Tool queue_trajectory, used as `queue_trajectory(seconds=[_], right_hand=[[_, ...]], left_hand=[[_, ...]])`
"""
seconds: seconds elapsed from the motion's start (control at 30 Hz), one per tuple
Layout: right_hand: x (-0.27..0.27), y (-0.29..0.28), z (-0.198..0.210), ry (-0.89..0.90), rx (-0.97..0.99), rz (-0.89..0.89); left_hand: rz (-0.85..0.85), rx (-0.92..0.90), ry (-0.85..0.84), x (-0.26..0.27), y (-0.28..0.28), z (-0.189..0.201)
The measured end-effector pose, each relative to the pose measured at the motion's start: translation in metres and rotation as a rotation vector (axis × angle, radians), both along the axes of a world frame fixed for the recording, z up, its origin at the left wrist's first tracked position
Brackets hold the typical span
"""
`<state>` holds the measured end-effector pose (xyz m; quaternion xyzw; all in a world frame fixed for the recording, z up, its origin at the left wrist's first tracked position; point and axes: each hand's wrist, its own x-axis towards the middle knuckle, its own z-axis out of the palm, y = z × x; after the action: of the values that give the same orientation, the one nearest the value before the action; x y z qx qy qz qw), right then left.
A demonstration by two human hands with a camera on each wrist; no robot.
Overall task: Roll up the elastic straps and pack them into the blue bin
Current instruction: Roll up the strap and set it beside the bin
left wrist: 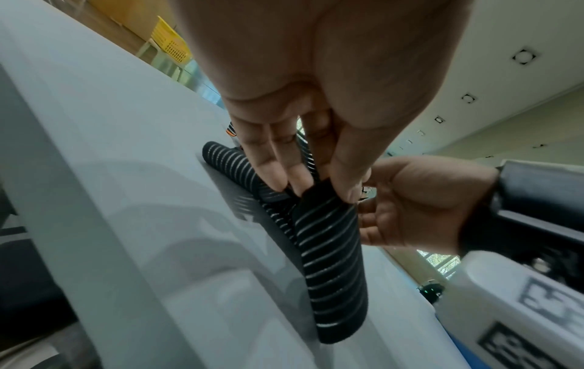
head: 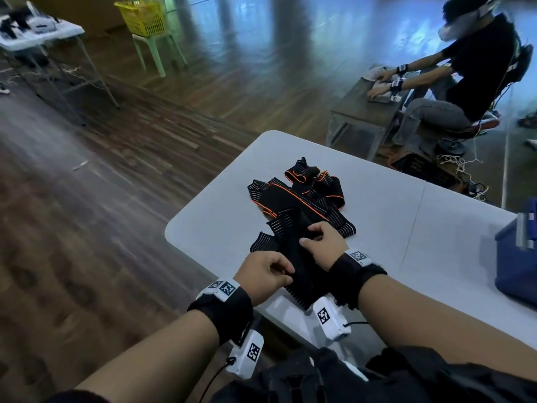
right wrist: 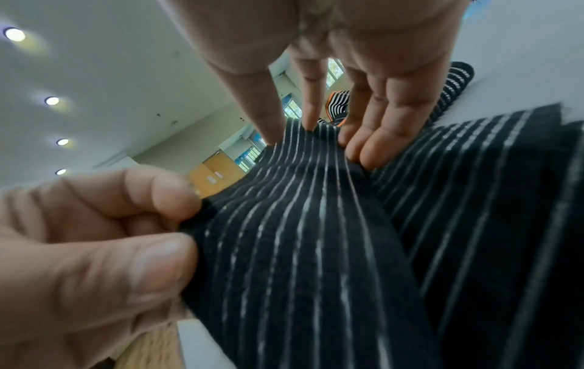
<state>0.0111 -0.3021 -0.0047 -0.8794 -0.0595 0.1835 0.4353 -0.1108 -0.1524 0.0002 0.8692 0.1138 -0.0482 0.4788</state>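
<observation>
A pile of black elastic straps (head: 302,196) with white stripes and orange edging lies on the white table (head: 406,228). One black striped strap (head: 302,269) runs from the pile toward me. My left hand (head: 286,276) pinches its near edge between thumb and fingers (left wrist: 344,174). My right hand (head: 311,235) grips the same strap (right wrist: 316,249) a little farther along, thumb on one side and fingers curled over the other. In the right wrist view, the left hand (right wrist: 186,224) pinches the strap's side edge. The blue bin (head: 515,257) stands at the table's right end, partly cut off.
The table's rounded left corner (head: 174,228) is close to my left hand. Beyond it is wooden floor. Another person (head: 470,68) sits at a low grey table at the back right. A yellow basket (head: 142,17) stands on a green stool far back.
</observation>
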Motion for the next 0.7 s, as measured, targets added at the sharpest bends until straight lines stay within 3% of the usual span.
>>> queue_trajectory(seconds=[0.27, 0.5, 0.7], right_hand=[[0.014, 0.025, 0.011, -0.075, -0.183, 0.022], [0.006, 0.025, 0.016, -0.121, -0.169, 0.091], [-0.009, 0.019, 0.017, -0.109, -0.032, 0.123]], left_hand=[[-0.003, 0.003, 0.045, -0.014, 0.016, -0.01], [0.232, 0.055, -0.027, 0.0, 0.029, -0.009], [0.409, -0.19, -0.005, 0.035, 0.028, -0.011]])
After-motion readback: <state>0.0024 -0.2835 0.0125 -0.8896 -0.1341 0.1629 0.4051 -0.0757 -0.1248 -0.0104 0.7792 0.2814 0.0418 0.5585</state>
